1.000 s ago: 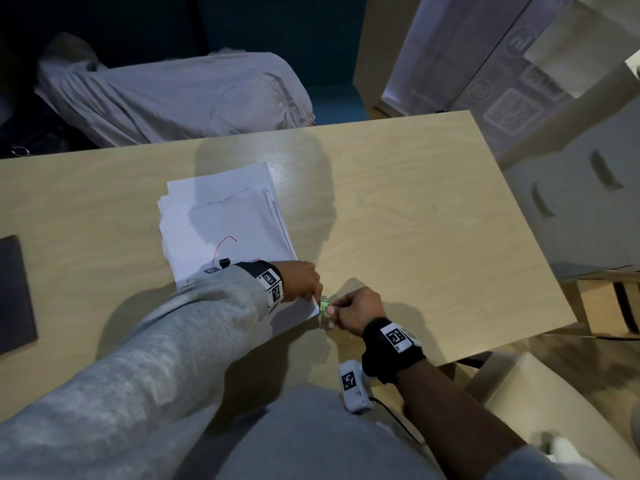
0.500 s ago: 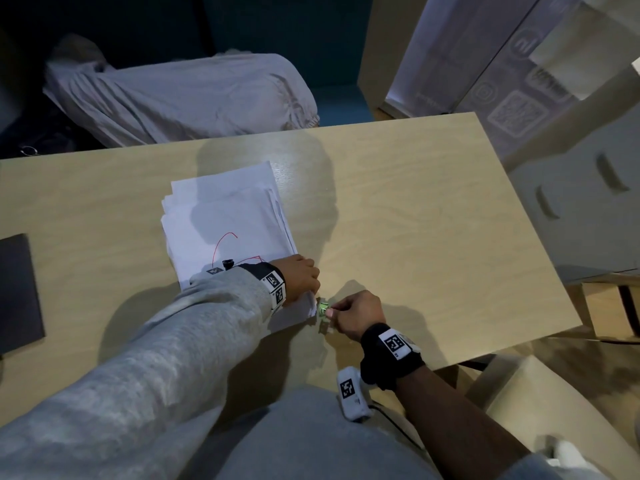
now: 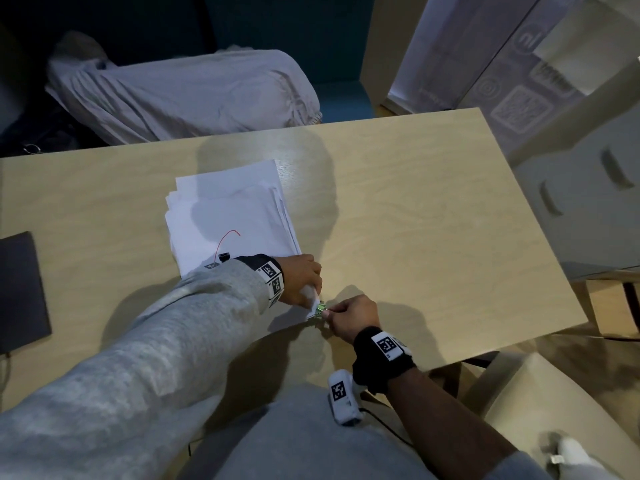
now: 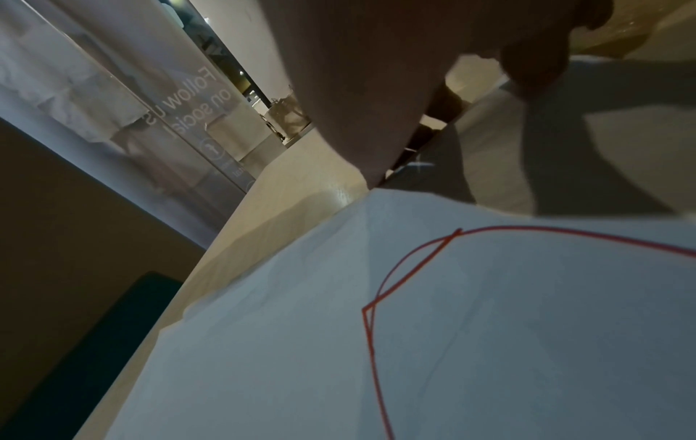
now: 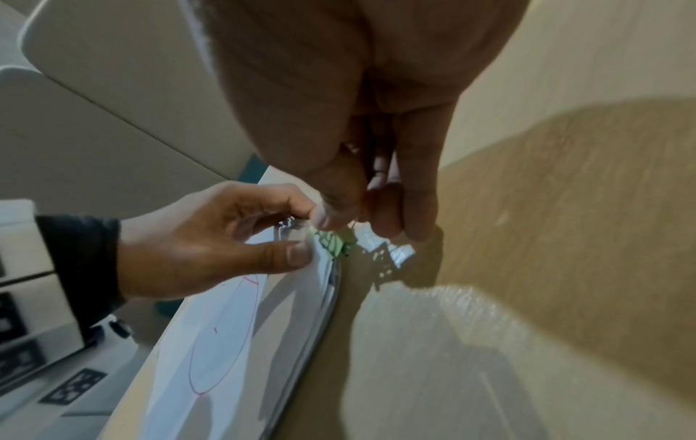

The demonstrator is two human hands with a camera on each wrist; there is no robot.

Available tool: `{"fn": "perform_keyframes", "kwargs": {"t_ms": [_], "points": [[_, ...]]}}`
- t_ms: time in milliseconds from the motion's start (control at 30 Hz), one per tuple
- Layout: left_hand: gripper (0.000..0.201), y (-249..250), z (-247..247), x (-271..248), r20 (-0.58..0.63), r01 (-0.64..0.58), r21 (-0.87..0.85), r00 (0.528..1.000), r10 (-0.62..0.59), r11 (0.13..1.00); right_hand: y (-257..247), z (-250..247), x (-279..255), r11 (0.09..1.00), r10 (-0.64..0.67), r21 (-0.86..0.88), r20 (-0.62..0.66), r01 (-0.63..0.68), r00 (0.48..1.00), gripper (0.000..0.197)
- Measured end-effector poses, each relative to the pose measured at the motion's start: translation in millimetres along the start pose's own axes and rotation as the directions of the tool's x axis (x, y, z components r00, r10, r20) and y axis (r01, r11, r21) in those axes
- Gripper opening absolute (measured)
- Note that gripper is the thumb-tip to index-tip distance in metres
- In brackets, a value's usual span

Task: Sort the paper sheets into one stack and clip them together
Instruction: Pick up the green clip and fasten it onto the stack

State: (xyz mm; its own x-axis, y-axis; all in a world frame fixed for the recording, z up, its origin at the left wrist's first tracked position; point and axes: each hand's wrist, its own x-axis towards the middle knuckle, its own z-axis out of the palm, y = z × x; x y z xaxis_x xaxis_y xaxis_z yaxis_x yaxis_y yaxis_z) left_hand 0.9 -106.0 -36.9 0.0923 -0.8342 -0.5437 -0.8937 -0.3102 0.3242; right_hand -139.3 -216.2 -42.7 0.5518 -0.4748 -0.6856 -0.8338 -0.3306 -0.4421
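Green clip (image 5: 333, 242) blurred, perhaps half-hidden

Paper stack (image 3: 235, 216) on table (image 3: 415, 220) — clip (image 3: 320, 309) at near corner.

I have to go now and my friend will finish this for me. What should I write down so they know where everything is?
Left hand: pinches the near right corner of the paper stack and lifts it a little off the table.
Right hand: pinches the green clip by its handles, right at that corner.
Done: the sheets are in one pile, though the far edges are a bit uneven.
Left: whether the clip already bites the corner cannot be told. Check it grips all sheets, then let go.
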Motion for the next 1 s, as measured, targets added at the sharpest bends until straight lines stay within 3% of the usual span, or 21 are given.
{"fn": "perform_keyframes", "kwargs": {"t_ms": [100, 233, 533, 1000], "points": [[0.027, 0.5, -0.9, 5.1, 0.021, -0.002, 0.043, 1.0, 0.001, 0.999, -2.7, 4.2, -2.0, 1.0, 0.006, 0.003, -0.005, -0.006, 1.0, 0.019], [0.024, 2.4, 1.9, 8.3, 0.025, 0.002, 0.116, 1.0, -0.005, 0.993, -6.1, 8.8, -4.5, 1.0, 0.02, 0.002, -0.028, -0.02, 0.999, 0.018], [0.02, -3.6, 4.0, 12.0, 0.069, 0.035, -0.05, 0.997, -0.032, 0.998, -6.7, 12.9, -6.9, 0.999, 0.004, 0.038, -0.069, -0.001, 0.998, 0.022], [0.017, -6.8, 9.6, 1.8, -0.059, -0.005, -0.094, 0.998, 0.0, 0.996, -12.3, 14.3, -7.9, 1.0, 0.008, -0.019, -0.116, -0.01, 0.993, 0.026]]}}
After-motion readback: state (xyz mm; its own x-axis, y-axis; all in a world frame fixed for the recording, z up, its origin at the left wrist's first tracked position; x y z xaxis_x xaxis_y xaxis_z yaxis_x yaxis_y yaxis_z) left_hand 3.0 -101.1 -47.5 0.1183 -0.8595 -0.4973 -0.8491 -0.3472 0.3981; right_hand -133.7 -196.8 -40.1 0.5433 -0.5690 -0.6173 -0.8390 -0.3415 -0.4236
